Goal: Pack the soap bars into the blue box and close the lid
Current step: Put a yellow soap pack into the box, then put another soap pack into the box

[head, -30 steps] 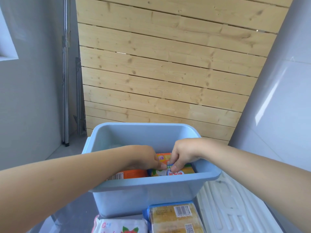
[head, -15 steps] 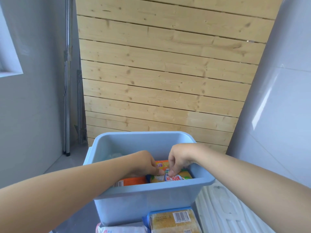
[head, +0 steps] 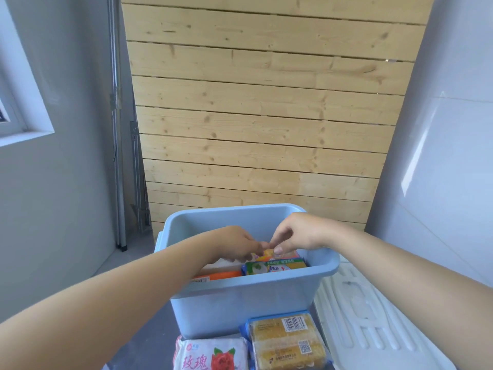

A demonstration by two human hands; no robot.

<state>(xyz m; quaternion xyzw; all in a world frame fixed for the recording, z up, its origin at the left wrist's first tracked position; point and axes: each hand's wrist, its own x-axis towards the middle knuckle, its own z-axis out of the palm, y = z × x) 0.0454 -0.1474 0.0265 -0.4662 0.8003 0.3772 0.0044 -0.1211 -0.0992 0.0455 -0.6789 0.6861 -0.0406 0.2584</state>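
Both hands have lifted slightly inside the blue box [head: 240, 303]: left hand [head: 234, 243] and right hand [head: 296, 233] pinch one small orange soap [head: 268, 252] together above the packed bars. Two bars wait below the wrists; a loose pinch could drop it crooked.

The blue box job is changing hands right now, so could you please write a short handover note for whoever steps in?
Left hand and right hand: both inside the blue box, fingertips meeting on a small orange-yellow pack; the grip itself is hard to tell.
Done: a green-labelled bar and an orange bar lie in the box.
Left: the rose-print bar and the yellow bar sit outside, in front of the box. The white ribbed panel at its right may be the lid; the box is open.
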